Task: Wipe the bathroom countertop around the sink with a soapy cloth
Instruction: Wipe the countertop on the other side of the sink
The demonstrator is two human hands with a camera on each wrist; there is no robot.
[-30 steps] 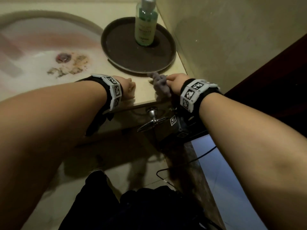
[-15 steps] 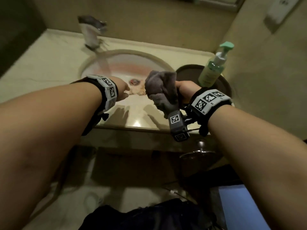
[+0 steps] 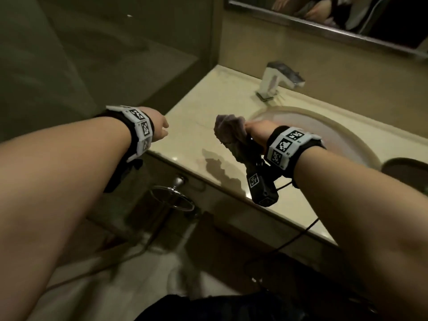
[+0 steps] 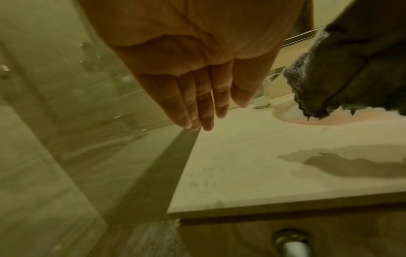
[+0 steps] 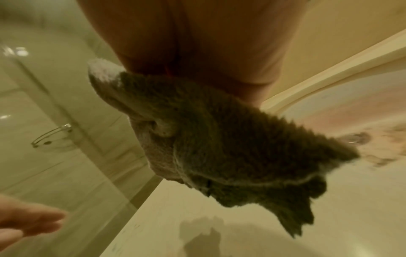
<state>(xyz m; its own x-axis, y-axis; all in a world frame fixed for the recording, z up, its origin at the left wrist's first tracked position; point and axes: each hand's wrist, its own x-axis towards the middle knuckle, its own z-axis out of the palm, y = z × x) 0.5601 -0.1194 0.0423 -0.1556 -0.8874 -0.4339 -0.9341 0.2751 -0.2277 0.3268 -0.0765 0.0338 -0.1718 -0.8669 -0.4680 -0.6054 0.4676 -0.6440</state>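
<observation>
Change: since half a second ago the cloth (image 3: 228, 133) has travelled from over the sink (image 3: 324, 137) to above the table's (image 3: 185, 126) left stretch.
Cloth: bunched, hanging clear of the table with its shadow beneath; lifted, probably to be set down on a part not yet wiped.
Right hand (image 3: 256, 132): clenched round the cloth's top, wrist raised, loose end dangling.
Left hand (image 4: 197, 97): released, fingers straight and together, hovering past the table's left edge, holding nothing.
Sink: right of the cloth, tap (image 3: 275, 82) behind.
</observation>
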